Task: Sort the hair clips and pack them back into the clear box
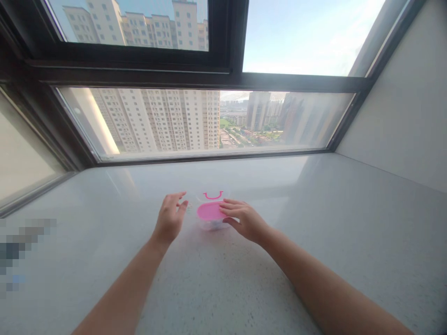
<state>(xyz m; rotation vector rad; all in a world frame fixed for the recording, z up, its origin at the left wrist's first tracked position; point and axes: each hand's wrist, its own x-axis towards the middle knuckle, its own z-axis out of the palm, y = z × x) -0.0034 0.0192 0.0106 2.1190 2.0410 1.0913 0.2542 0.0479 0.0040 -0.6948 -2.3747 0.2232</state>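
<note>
A small clear plastic box (210, 224) with a pink lid (208, 211) sits on a pale speckled stone sill (223, 279). Just behind it lies a pink U-shaped handle piece (213, 196). My right hand (244, 219) rests on the lid's right side, its fingers stretched flat across the lid. To the left of the box hovers my left hand (170, 217), fingers apart and slightly curled, holding nothing and not touching the box.
A large dark-framed window (216, 121) runs along the far edge of the sill, with high-rise blocks outside. A grey wall (401, 125) bounds the sill on the right. A blurred patch (21, 251) sits at the left edge.
</note>
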